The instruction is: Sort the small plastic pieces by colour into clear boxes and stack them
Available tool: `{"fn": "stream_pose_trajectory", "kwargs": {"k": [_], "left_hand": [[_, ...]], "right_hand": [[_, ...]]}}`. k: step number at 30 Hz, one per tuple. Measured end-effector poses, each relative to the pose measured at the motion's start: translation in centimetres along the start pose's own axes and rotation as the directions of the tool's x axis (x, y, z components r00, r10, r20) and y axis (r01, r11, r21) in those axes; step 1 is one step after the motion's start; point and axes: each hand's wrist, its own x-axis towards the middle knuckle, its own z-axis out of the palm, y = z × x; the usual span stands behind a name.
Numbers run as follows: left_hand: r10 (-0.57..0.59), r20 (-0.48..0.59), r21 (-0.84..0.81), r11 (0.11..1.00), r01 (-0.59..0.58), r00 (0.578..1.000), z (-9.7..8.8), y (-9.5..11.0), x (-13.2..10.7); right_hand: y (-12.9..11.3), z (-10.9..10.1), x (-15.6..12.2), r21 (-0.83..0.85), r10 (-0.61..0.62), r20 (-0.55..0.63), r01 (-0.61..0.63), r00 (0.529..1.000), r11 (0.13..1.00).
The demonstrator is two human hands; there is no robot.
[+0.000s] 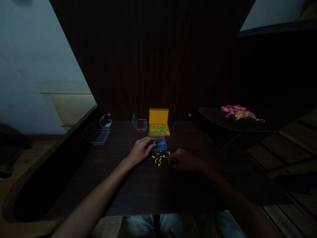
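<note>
My left hand (140,150) grips the left side of a small clear plastic box (166,145), its thumb and fingers reaching over the rim. Blue pieces (160,144) lie inside that box. Just in front of it, small yellow and white pieces (159,159) are scattered on the dark tabletop. At their right edge rests my right hand (184,159), deep in shadow, with its fingers curled together; whatever they may hold is too dark to make out. Behind the clear box stands an open orange case (158,115) with many green pieces (158,128) in it.
An open clear box (142,125) with dark reddish contents stands left of the orange case. Farther left are a flat clear box (101,136) and a smaller one (107,123). Colourful small pieces (239,112) are heaped on a side shelf (213,115) at right. A raised side panel (49,165) borders the left.
</note>
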Motion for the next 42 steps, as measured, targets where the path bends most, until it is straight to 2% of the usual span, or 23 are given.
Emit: {"fn": "stream_pose_trajectory", "kwargs": {"k": [4, 7, 9, 12, 14, 21, 27, 31, 34, 36, 39, 42], "left_hand": [[-0.022, -0.026, 0.033, 0.999, 0.022, 0.999, 0.1, -0.5, -0.1], [-0.022, -0.020, 0.042, 0.999, 0.023, 1.000, 0.2, -0.6, -0.1], [-0.016, -0.020, 0.049, 0.999, 0.017, 1.000, 0.3, -0.8, -0.1], [0.011, -0.020, 0.062, 0.998, -0.009, 1.000, 0.4, -1.0, -0.1], [0.038, -0.012, 0.069, 0.997, -0.037, 0.999, 0.4, -1.0, -0.1], [0.068, -0.005, 0.101, 0.993, -0.067, 0.998, 0.1, -1.0, 0.0], [0.078, -0.014, 0.092, 0.993, -0.077, 0.997, -0.1, -0.9, 0.1], [0.105, -0.019, 0.073, 0.992, -0.103, 0.994, -0.1, -1.0, 0.0], [0.097, -0.023, 0.039, 0.995, -0.096, 0.995, 0.0, -1.1, 0.0], [0.062, -0.032, -0.001, 0.998, -0.062, 0.998, 0.0, -0.9, 0.0], [-0.056, -0.071, -0.065, 0.997, 0.051, 0.996, 0.3, -0.4, 0.2], [-0.203, -0.107, -0.160, 0.970, 0.185, 0.973, 0.7, 0.1, 0.4]], "right_hand": [[0.2, 0.0, 0.1, -0.006, -0.009, -0.017, 0.009, 1.000, 1.000], [0.0, -1.0, 0.6, 0.015, -0.056, -0.057, 0.057, 0.997, 0.998], [0.0, -1.9, 1.3, 0.068, -0.029, -0.051, 0.032, 0.998, 0.997], [0.2, -3.0, 2.8, 0.067, 0.050, -0.182, -0.038, 0.982, 0.997], [0.5, -3.3, 3.9, 0.028, 0.079, -0.227, -0.075, 0.971, 0.997], [-0.3, -3.4, 5.7, -0.197, 0.203, -0.171, -0.235, 0.964, 0.952], [-1.6, -4.5, 6.6, -0.282, 0.270, -0.058, -0.275, 0.961, 0.919], [-1.7, -4.5, 6.9, -0.311, 0.278, -0.078, -0.288, 0.957, 0.906], [-1.2, -4.2, 6.6, -0.258, 0.223, -0.134, -0.251, 0.966, 0.933], [-0.7, -4.1, 6.3, -0.185, 0.152, -0.183, -0.186, 0.971, 0.965], [-0.3, -3.9, 6.1, -0.044, 0.027, -0.279, -0.041, 0.960, 0.998], [-0.3, -3.7, 6.2, 0.041, -0.073, -0.372, 0.096, 0.925, 0.995]]}}
